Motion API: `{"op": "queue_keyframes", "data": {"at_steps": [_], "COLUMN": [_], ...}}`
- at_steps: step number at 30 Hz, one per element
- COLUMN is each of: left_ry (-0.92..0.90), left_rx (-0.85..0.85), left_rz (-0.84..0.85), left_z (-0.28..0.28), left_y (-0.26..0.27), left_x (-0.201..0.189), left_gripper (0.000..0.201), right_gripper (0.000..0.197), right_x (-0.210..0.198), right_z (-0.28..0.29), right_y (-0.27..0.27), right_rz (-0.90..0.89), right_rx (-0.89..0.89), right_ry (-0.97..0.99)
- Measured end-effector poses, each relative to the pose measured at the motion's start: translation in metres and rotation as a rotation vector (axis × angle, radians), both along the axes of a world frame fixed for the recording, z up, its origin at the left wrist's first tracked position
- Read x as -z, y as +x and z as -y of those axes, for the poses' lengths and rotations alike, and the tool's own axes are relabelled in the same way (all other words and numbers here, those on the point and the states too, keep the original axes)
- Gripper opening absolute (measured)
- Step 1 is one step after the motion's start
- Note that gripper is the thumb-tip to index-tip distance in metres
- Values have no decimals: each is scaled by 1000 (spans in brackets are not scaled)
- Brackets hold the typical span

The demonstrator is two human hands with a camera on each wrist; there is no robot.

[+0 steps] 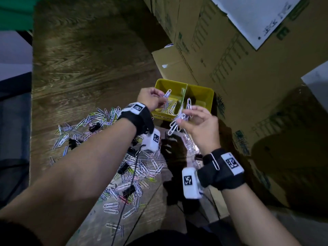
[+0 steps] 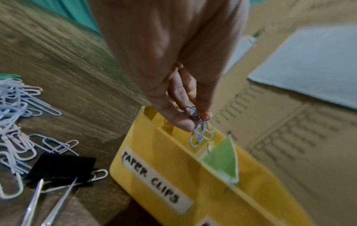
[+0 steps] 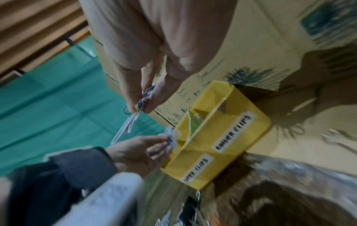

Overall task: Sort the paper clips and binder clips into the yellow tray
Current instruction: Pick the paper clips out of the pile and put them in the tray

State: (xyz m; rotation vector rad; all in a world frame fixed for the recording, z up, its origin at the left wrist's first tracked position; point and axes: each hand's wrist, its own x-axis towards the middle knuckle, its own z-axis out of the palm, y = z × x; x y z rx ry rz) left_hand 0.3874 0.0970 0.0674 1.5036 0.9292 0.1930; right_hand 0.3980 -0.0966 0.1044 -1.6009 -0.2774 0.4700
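Observation:
The yellow tray stands on the wooden table against cardboard boxes, split into a side labelled paper clips and a side labelled binder clips. My left hand pinches a small bunch of paper clips over the paper clips side, which holds several clips. My right hand grips another bunch of paper clips just in front of the tray. A big pile of paper clips with black binder clips lies on the table under my forearms.
Stacked cardboard boxes wall the right and far side behind the tray. A black binder clip lies left of the tray. One paper clip hangs on my right wrist strap. Bare wooden table stretches to the far left.

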Motion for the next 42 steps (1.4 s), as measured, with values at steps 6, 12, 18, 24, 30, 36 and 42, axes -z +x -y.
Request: {"op": "queue_keyframes", "data": {"at_steps": [6, 12, 18, 24, 30, 36, 42], "left_ry": [417, 570, 747, 717, 704, 907, 1051], "left_rx": [323, 230, 642, 600, 519, 589, 703], "left_rz": [-197, -132, -472, -403, -280, -410, -281], "left_z": [2, 8, 16, 28, 25, 5, 30], "left_y": [2, -63, -127, -138, -144, -168, -184], "left_x": [9, -2, 35, 53, 49, 46, 40], "left_gripper": [12, 14, 33, 34, 23, 32, 35], "right_gripper": [30, 23, 35, 24, 37, 58, 56], "right_x": [-5, 15, 24, 35, 79, 111, 125], "right_z": [-47, -86, -94, -78, -46, -31, 9], "right_y": [54, 73, 60, 25, -28, -54, -77], "right_rz": [178, 397, 590, 738, 920, 782, 786], "right_rx": [30, -133, -616, -614, -783, -1090, -1189], "right_ry": [-161, -504, -853, -620, -591, -867, -891]}}
